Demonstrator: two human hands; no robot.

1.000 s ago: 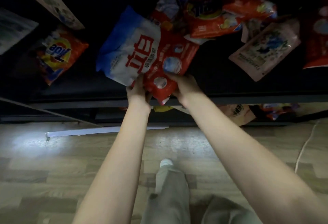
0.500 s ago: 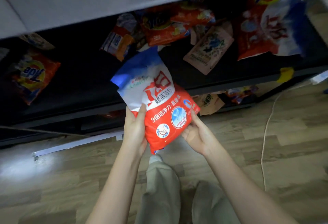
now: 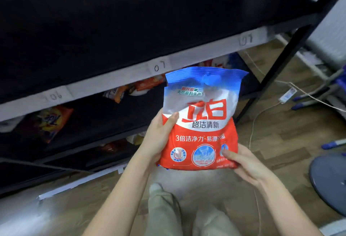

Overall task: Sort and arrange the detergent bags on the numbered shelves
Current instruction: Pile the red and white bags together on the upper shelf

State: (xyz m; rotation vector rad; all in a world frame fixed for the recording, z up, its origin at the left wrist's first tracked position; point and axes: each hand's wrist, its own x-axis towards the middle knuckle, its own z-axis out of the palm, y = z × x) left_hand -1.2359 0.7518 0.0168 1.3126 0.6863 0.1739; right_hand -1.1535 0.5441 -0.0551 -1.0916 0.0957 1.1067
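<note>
I hold a red, white and blue detergent bag [image 3: 203,116] upright in front of the black shelf unit. My left hand [image 3: 159,138] grips its left edge, thumb across the front. My right hand [image 3: 241,162] holds its lower right corner, thumb on the front. The shelf's white front strip [image 3: 116,78] carries handwritten numbers, with dark bare shelf above it. On the lower shelf lie an orange Tide bag [image 3: 49,121] at the left and several red and orange bags [image 3: 134,87] behind the held bag.
More bags [image 3: 112,146] show on the bottom level near the wooden floor. A black shelf post [image 3: 284,52] stands at the right. White cables [image 3: 262,108] run across the floor, and a grey round base [image 3: 329,181] sits at the far right. My legs are below.
The bag came out of the lower shelf and up, turned upright in both hands. The view rose from the lower shelf to the numbered strip above it.
</note>
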